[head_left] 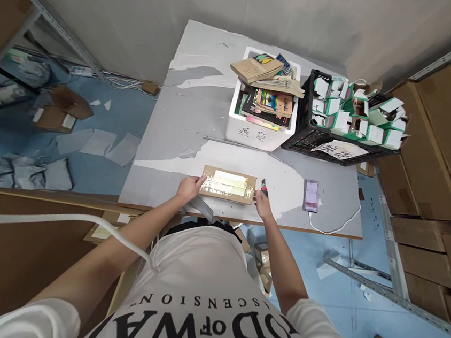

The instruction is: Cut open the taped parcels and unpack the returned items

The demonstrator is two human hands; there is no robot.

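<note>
A small brown cardboard box (227, 189) with a white and yellow label and shiny worn tape lies across the front of the table. My left hand (190, 189) grips its left end, thumb on the top edge. At the right end, the closed fingers of my right hand (262, 203) pinch the corner. A red and black utility knife (264, 187) points away from me, right against my right hand; whether the hand also holds it cannot be made out. A grey strip (201, 207) hangs at the table edge by my left hand.
Behind the box stand a white foam bin (259, 136) of books and a black crate (309, 140) of green-white boxes. A phone (311, 195) with a white cable lies right. Shelves with cartons (433, 148) flank the table (159, 146); a large open carton (18, 260) is left.
</note>
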